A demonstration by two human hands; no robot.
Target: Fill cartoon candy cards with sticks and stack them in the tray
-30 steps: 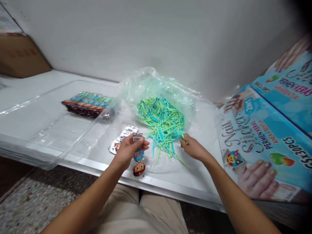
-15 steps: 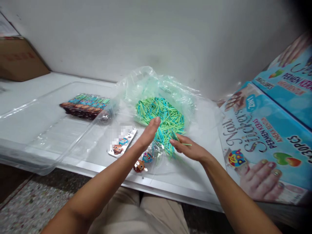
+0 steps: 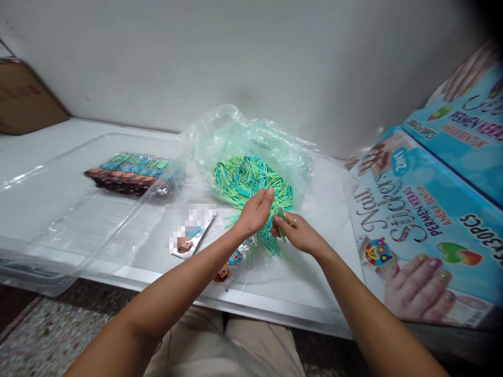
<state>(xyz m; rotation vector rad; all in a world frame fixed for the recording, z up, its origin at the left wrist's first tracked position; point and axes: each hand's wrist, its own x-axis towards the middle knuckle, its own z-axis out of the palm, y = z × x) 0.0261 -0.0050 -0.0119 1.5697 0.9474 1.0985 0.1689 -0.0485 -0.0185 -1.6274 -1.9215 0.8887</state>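
A large heap of thin green and blue sticks [image 3: 255,178] spills from a clear plastic bag [image 3: 231,125] on the white table. My left hand [image 3: 256,212] is over the near side of the heap, thumb up and fingers stretched out, with no stick visible in it. Just to its right, my right hand [image 3: 294,229] is closed on a few sticks [image 3: 282,222], whose ends poke out between the fingers. Beneath my left forearm lies a printed wrapper [image 3: 223,269] with a brown cartoon figure, partly hidden. A silvery printed packet [image 3: 186,243] rests to its left, part of it pixelated.
At left, a clear plastic tray [image 3: 118,262] contains a stack of filled packets [image 3: 129,173]. Blue printed cartons [image 3: 424,225] stand at right. A brown cardboard box [image 3: 27,99] sits at the far left, and a wall [image 3: 236,57] rises behind the table.
My left hand has moved right, closer to my right hand. My right hand has shifted slightly left, still holding sticks. The whole view has shifted a little.
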